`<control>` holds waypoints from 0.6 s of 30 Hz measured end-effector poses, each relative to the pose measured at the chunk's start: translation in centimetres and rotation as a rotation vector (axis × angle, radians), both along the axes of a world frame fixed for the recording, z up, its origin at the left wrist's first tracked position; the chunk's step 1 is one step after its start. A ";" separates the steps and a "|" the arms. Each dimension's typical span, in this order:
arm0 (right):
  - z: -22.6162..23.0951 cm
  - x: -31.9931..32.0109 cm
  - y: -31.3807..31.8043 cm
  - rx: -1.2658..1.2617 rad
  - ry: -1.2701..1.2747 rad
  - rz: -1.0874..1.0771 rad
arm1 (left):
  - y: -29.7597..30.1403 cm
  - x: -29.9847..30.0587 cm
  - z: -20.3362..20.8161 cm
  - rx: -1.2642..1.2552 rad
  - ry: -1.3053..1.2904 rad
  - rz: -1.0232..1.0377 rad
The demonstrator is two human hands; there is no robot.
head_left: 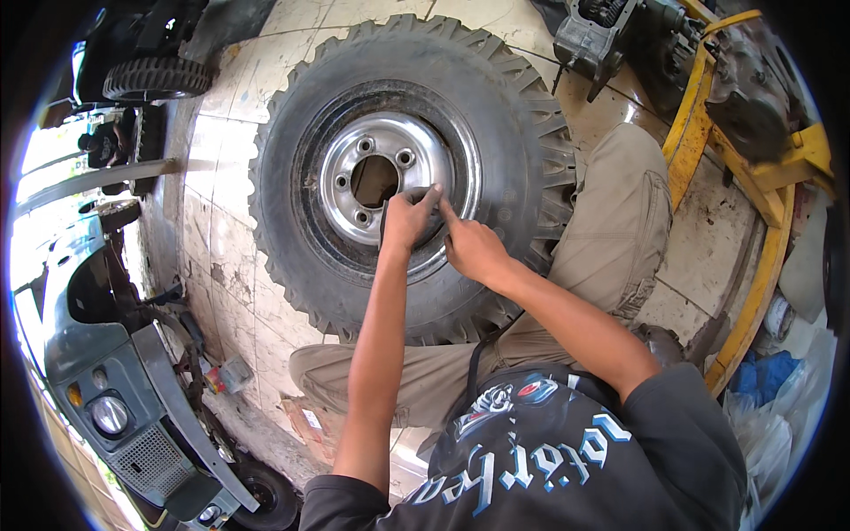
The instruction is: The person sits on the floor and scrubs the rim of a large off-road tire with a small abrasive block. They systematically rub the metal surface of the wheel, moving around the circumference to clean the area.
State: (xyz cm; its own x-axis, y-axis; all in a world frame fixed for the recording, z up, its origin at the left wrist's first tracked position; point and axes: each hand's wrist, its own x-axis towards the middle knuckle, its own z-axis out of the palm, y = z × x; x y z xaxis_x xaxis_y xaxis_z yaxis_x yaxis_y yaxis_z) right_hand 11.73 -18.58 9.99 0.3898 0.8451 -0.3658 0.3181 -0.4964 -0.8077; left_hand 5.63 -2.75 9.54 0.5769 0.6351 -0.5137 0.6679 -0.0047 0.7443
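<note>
A large off-road tyre lies flat on the floor in front of me, fitted on a silver steel wheel rim with bolt holes around a central opening. My left hand is over the near right part of the rim's centre. Its fingers are bent together around something dark and thin that I cannot make out. Just right of it is my right hand, the index finger stretched out to the left hand's fingertips. The other right fingers are partly hidden beneath that hand.
My legs in khaki trousers flank the tyre. At the right stands a yellow metal frame by greasy machine parts. A dark vehicle front is at the left, with another person farther off. Clear plastic sheeting lies at lower right.
</note>
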 end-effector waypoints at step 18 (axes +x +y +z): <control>-2.8 0.2 2.1 0.244 0.064 -0.377 | -1.7 -4.0 -2.6 -0.288 -0.289 0.329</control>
